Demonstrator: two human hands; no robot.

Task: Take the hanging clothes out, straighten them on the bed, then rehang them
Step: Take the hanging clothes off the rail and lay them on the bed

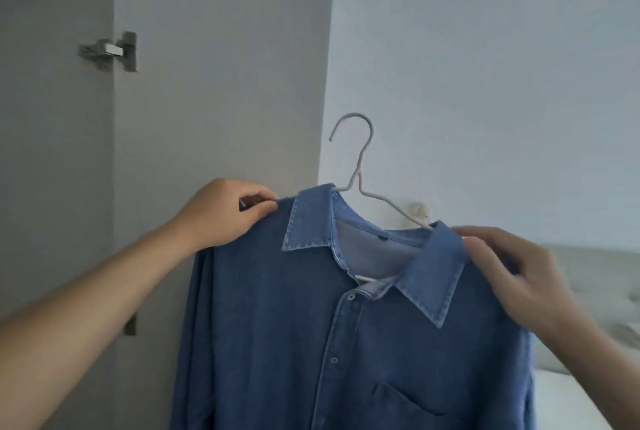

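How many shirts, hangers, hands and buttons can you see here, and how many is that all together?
Shirts: 1, the blue denim shirt.
Hangers: 1, the white wire hanger inside the shirt.
Hands: 2, the left hand and the right hand, one at each shoulder of the shirt.
Buttons showing: 2, the top button and the lower button.
Total: 6

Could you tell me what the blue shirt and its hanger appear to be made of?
The shirt looks like denim or chambray cotton: matte blue weave, paler contrast stitching along the collar edge. The hanger looks like thin wire with a matte white coating, judging by its slim bent hook; bare plastic cannot be excluded.
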